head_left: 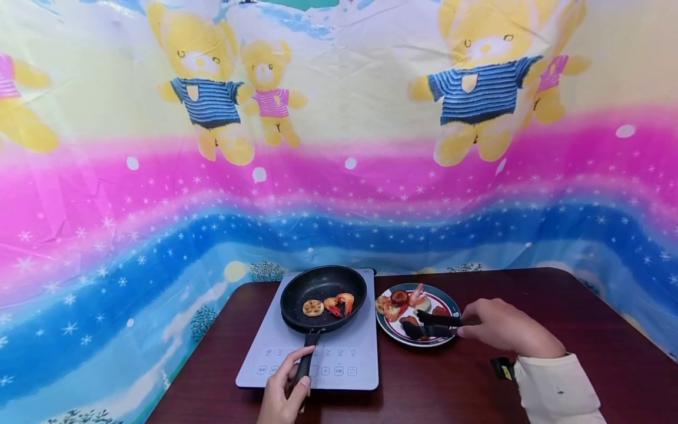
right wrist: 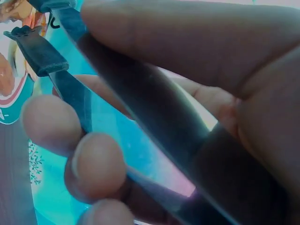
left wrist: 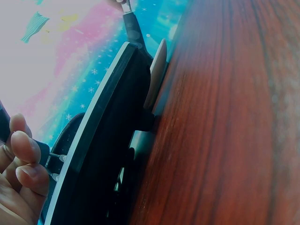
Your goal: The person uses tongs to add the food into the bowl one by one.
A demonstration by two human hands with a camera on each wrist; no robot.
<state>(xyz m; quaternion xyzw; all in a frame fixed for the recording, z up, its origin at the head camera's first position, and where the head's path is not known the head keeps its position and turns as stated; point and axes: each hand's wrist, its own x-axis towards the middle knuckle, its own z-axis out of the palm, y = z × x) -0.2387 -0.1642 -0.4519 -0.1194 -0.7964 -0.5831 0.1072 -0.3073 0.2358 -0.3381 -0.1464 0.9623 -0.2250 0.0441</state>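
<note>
Grips pan handle (head_left: 304, 367), lower centre, with left hand (head_left: 282, 390) and tongs (head_left: 442, 320), centre right, with right hand (head_left: 505, 330), seemingly handling food (head_left: 394, 310) on plate (head_left: 449, 299), next needing careful pinching

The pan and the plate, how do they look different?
The pan is black; the plate is white with green and red rings. The pan has a handle; the plate has none. The pan is over the cooktop; the plate is on the table. Both are round and hold food.
</note>
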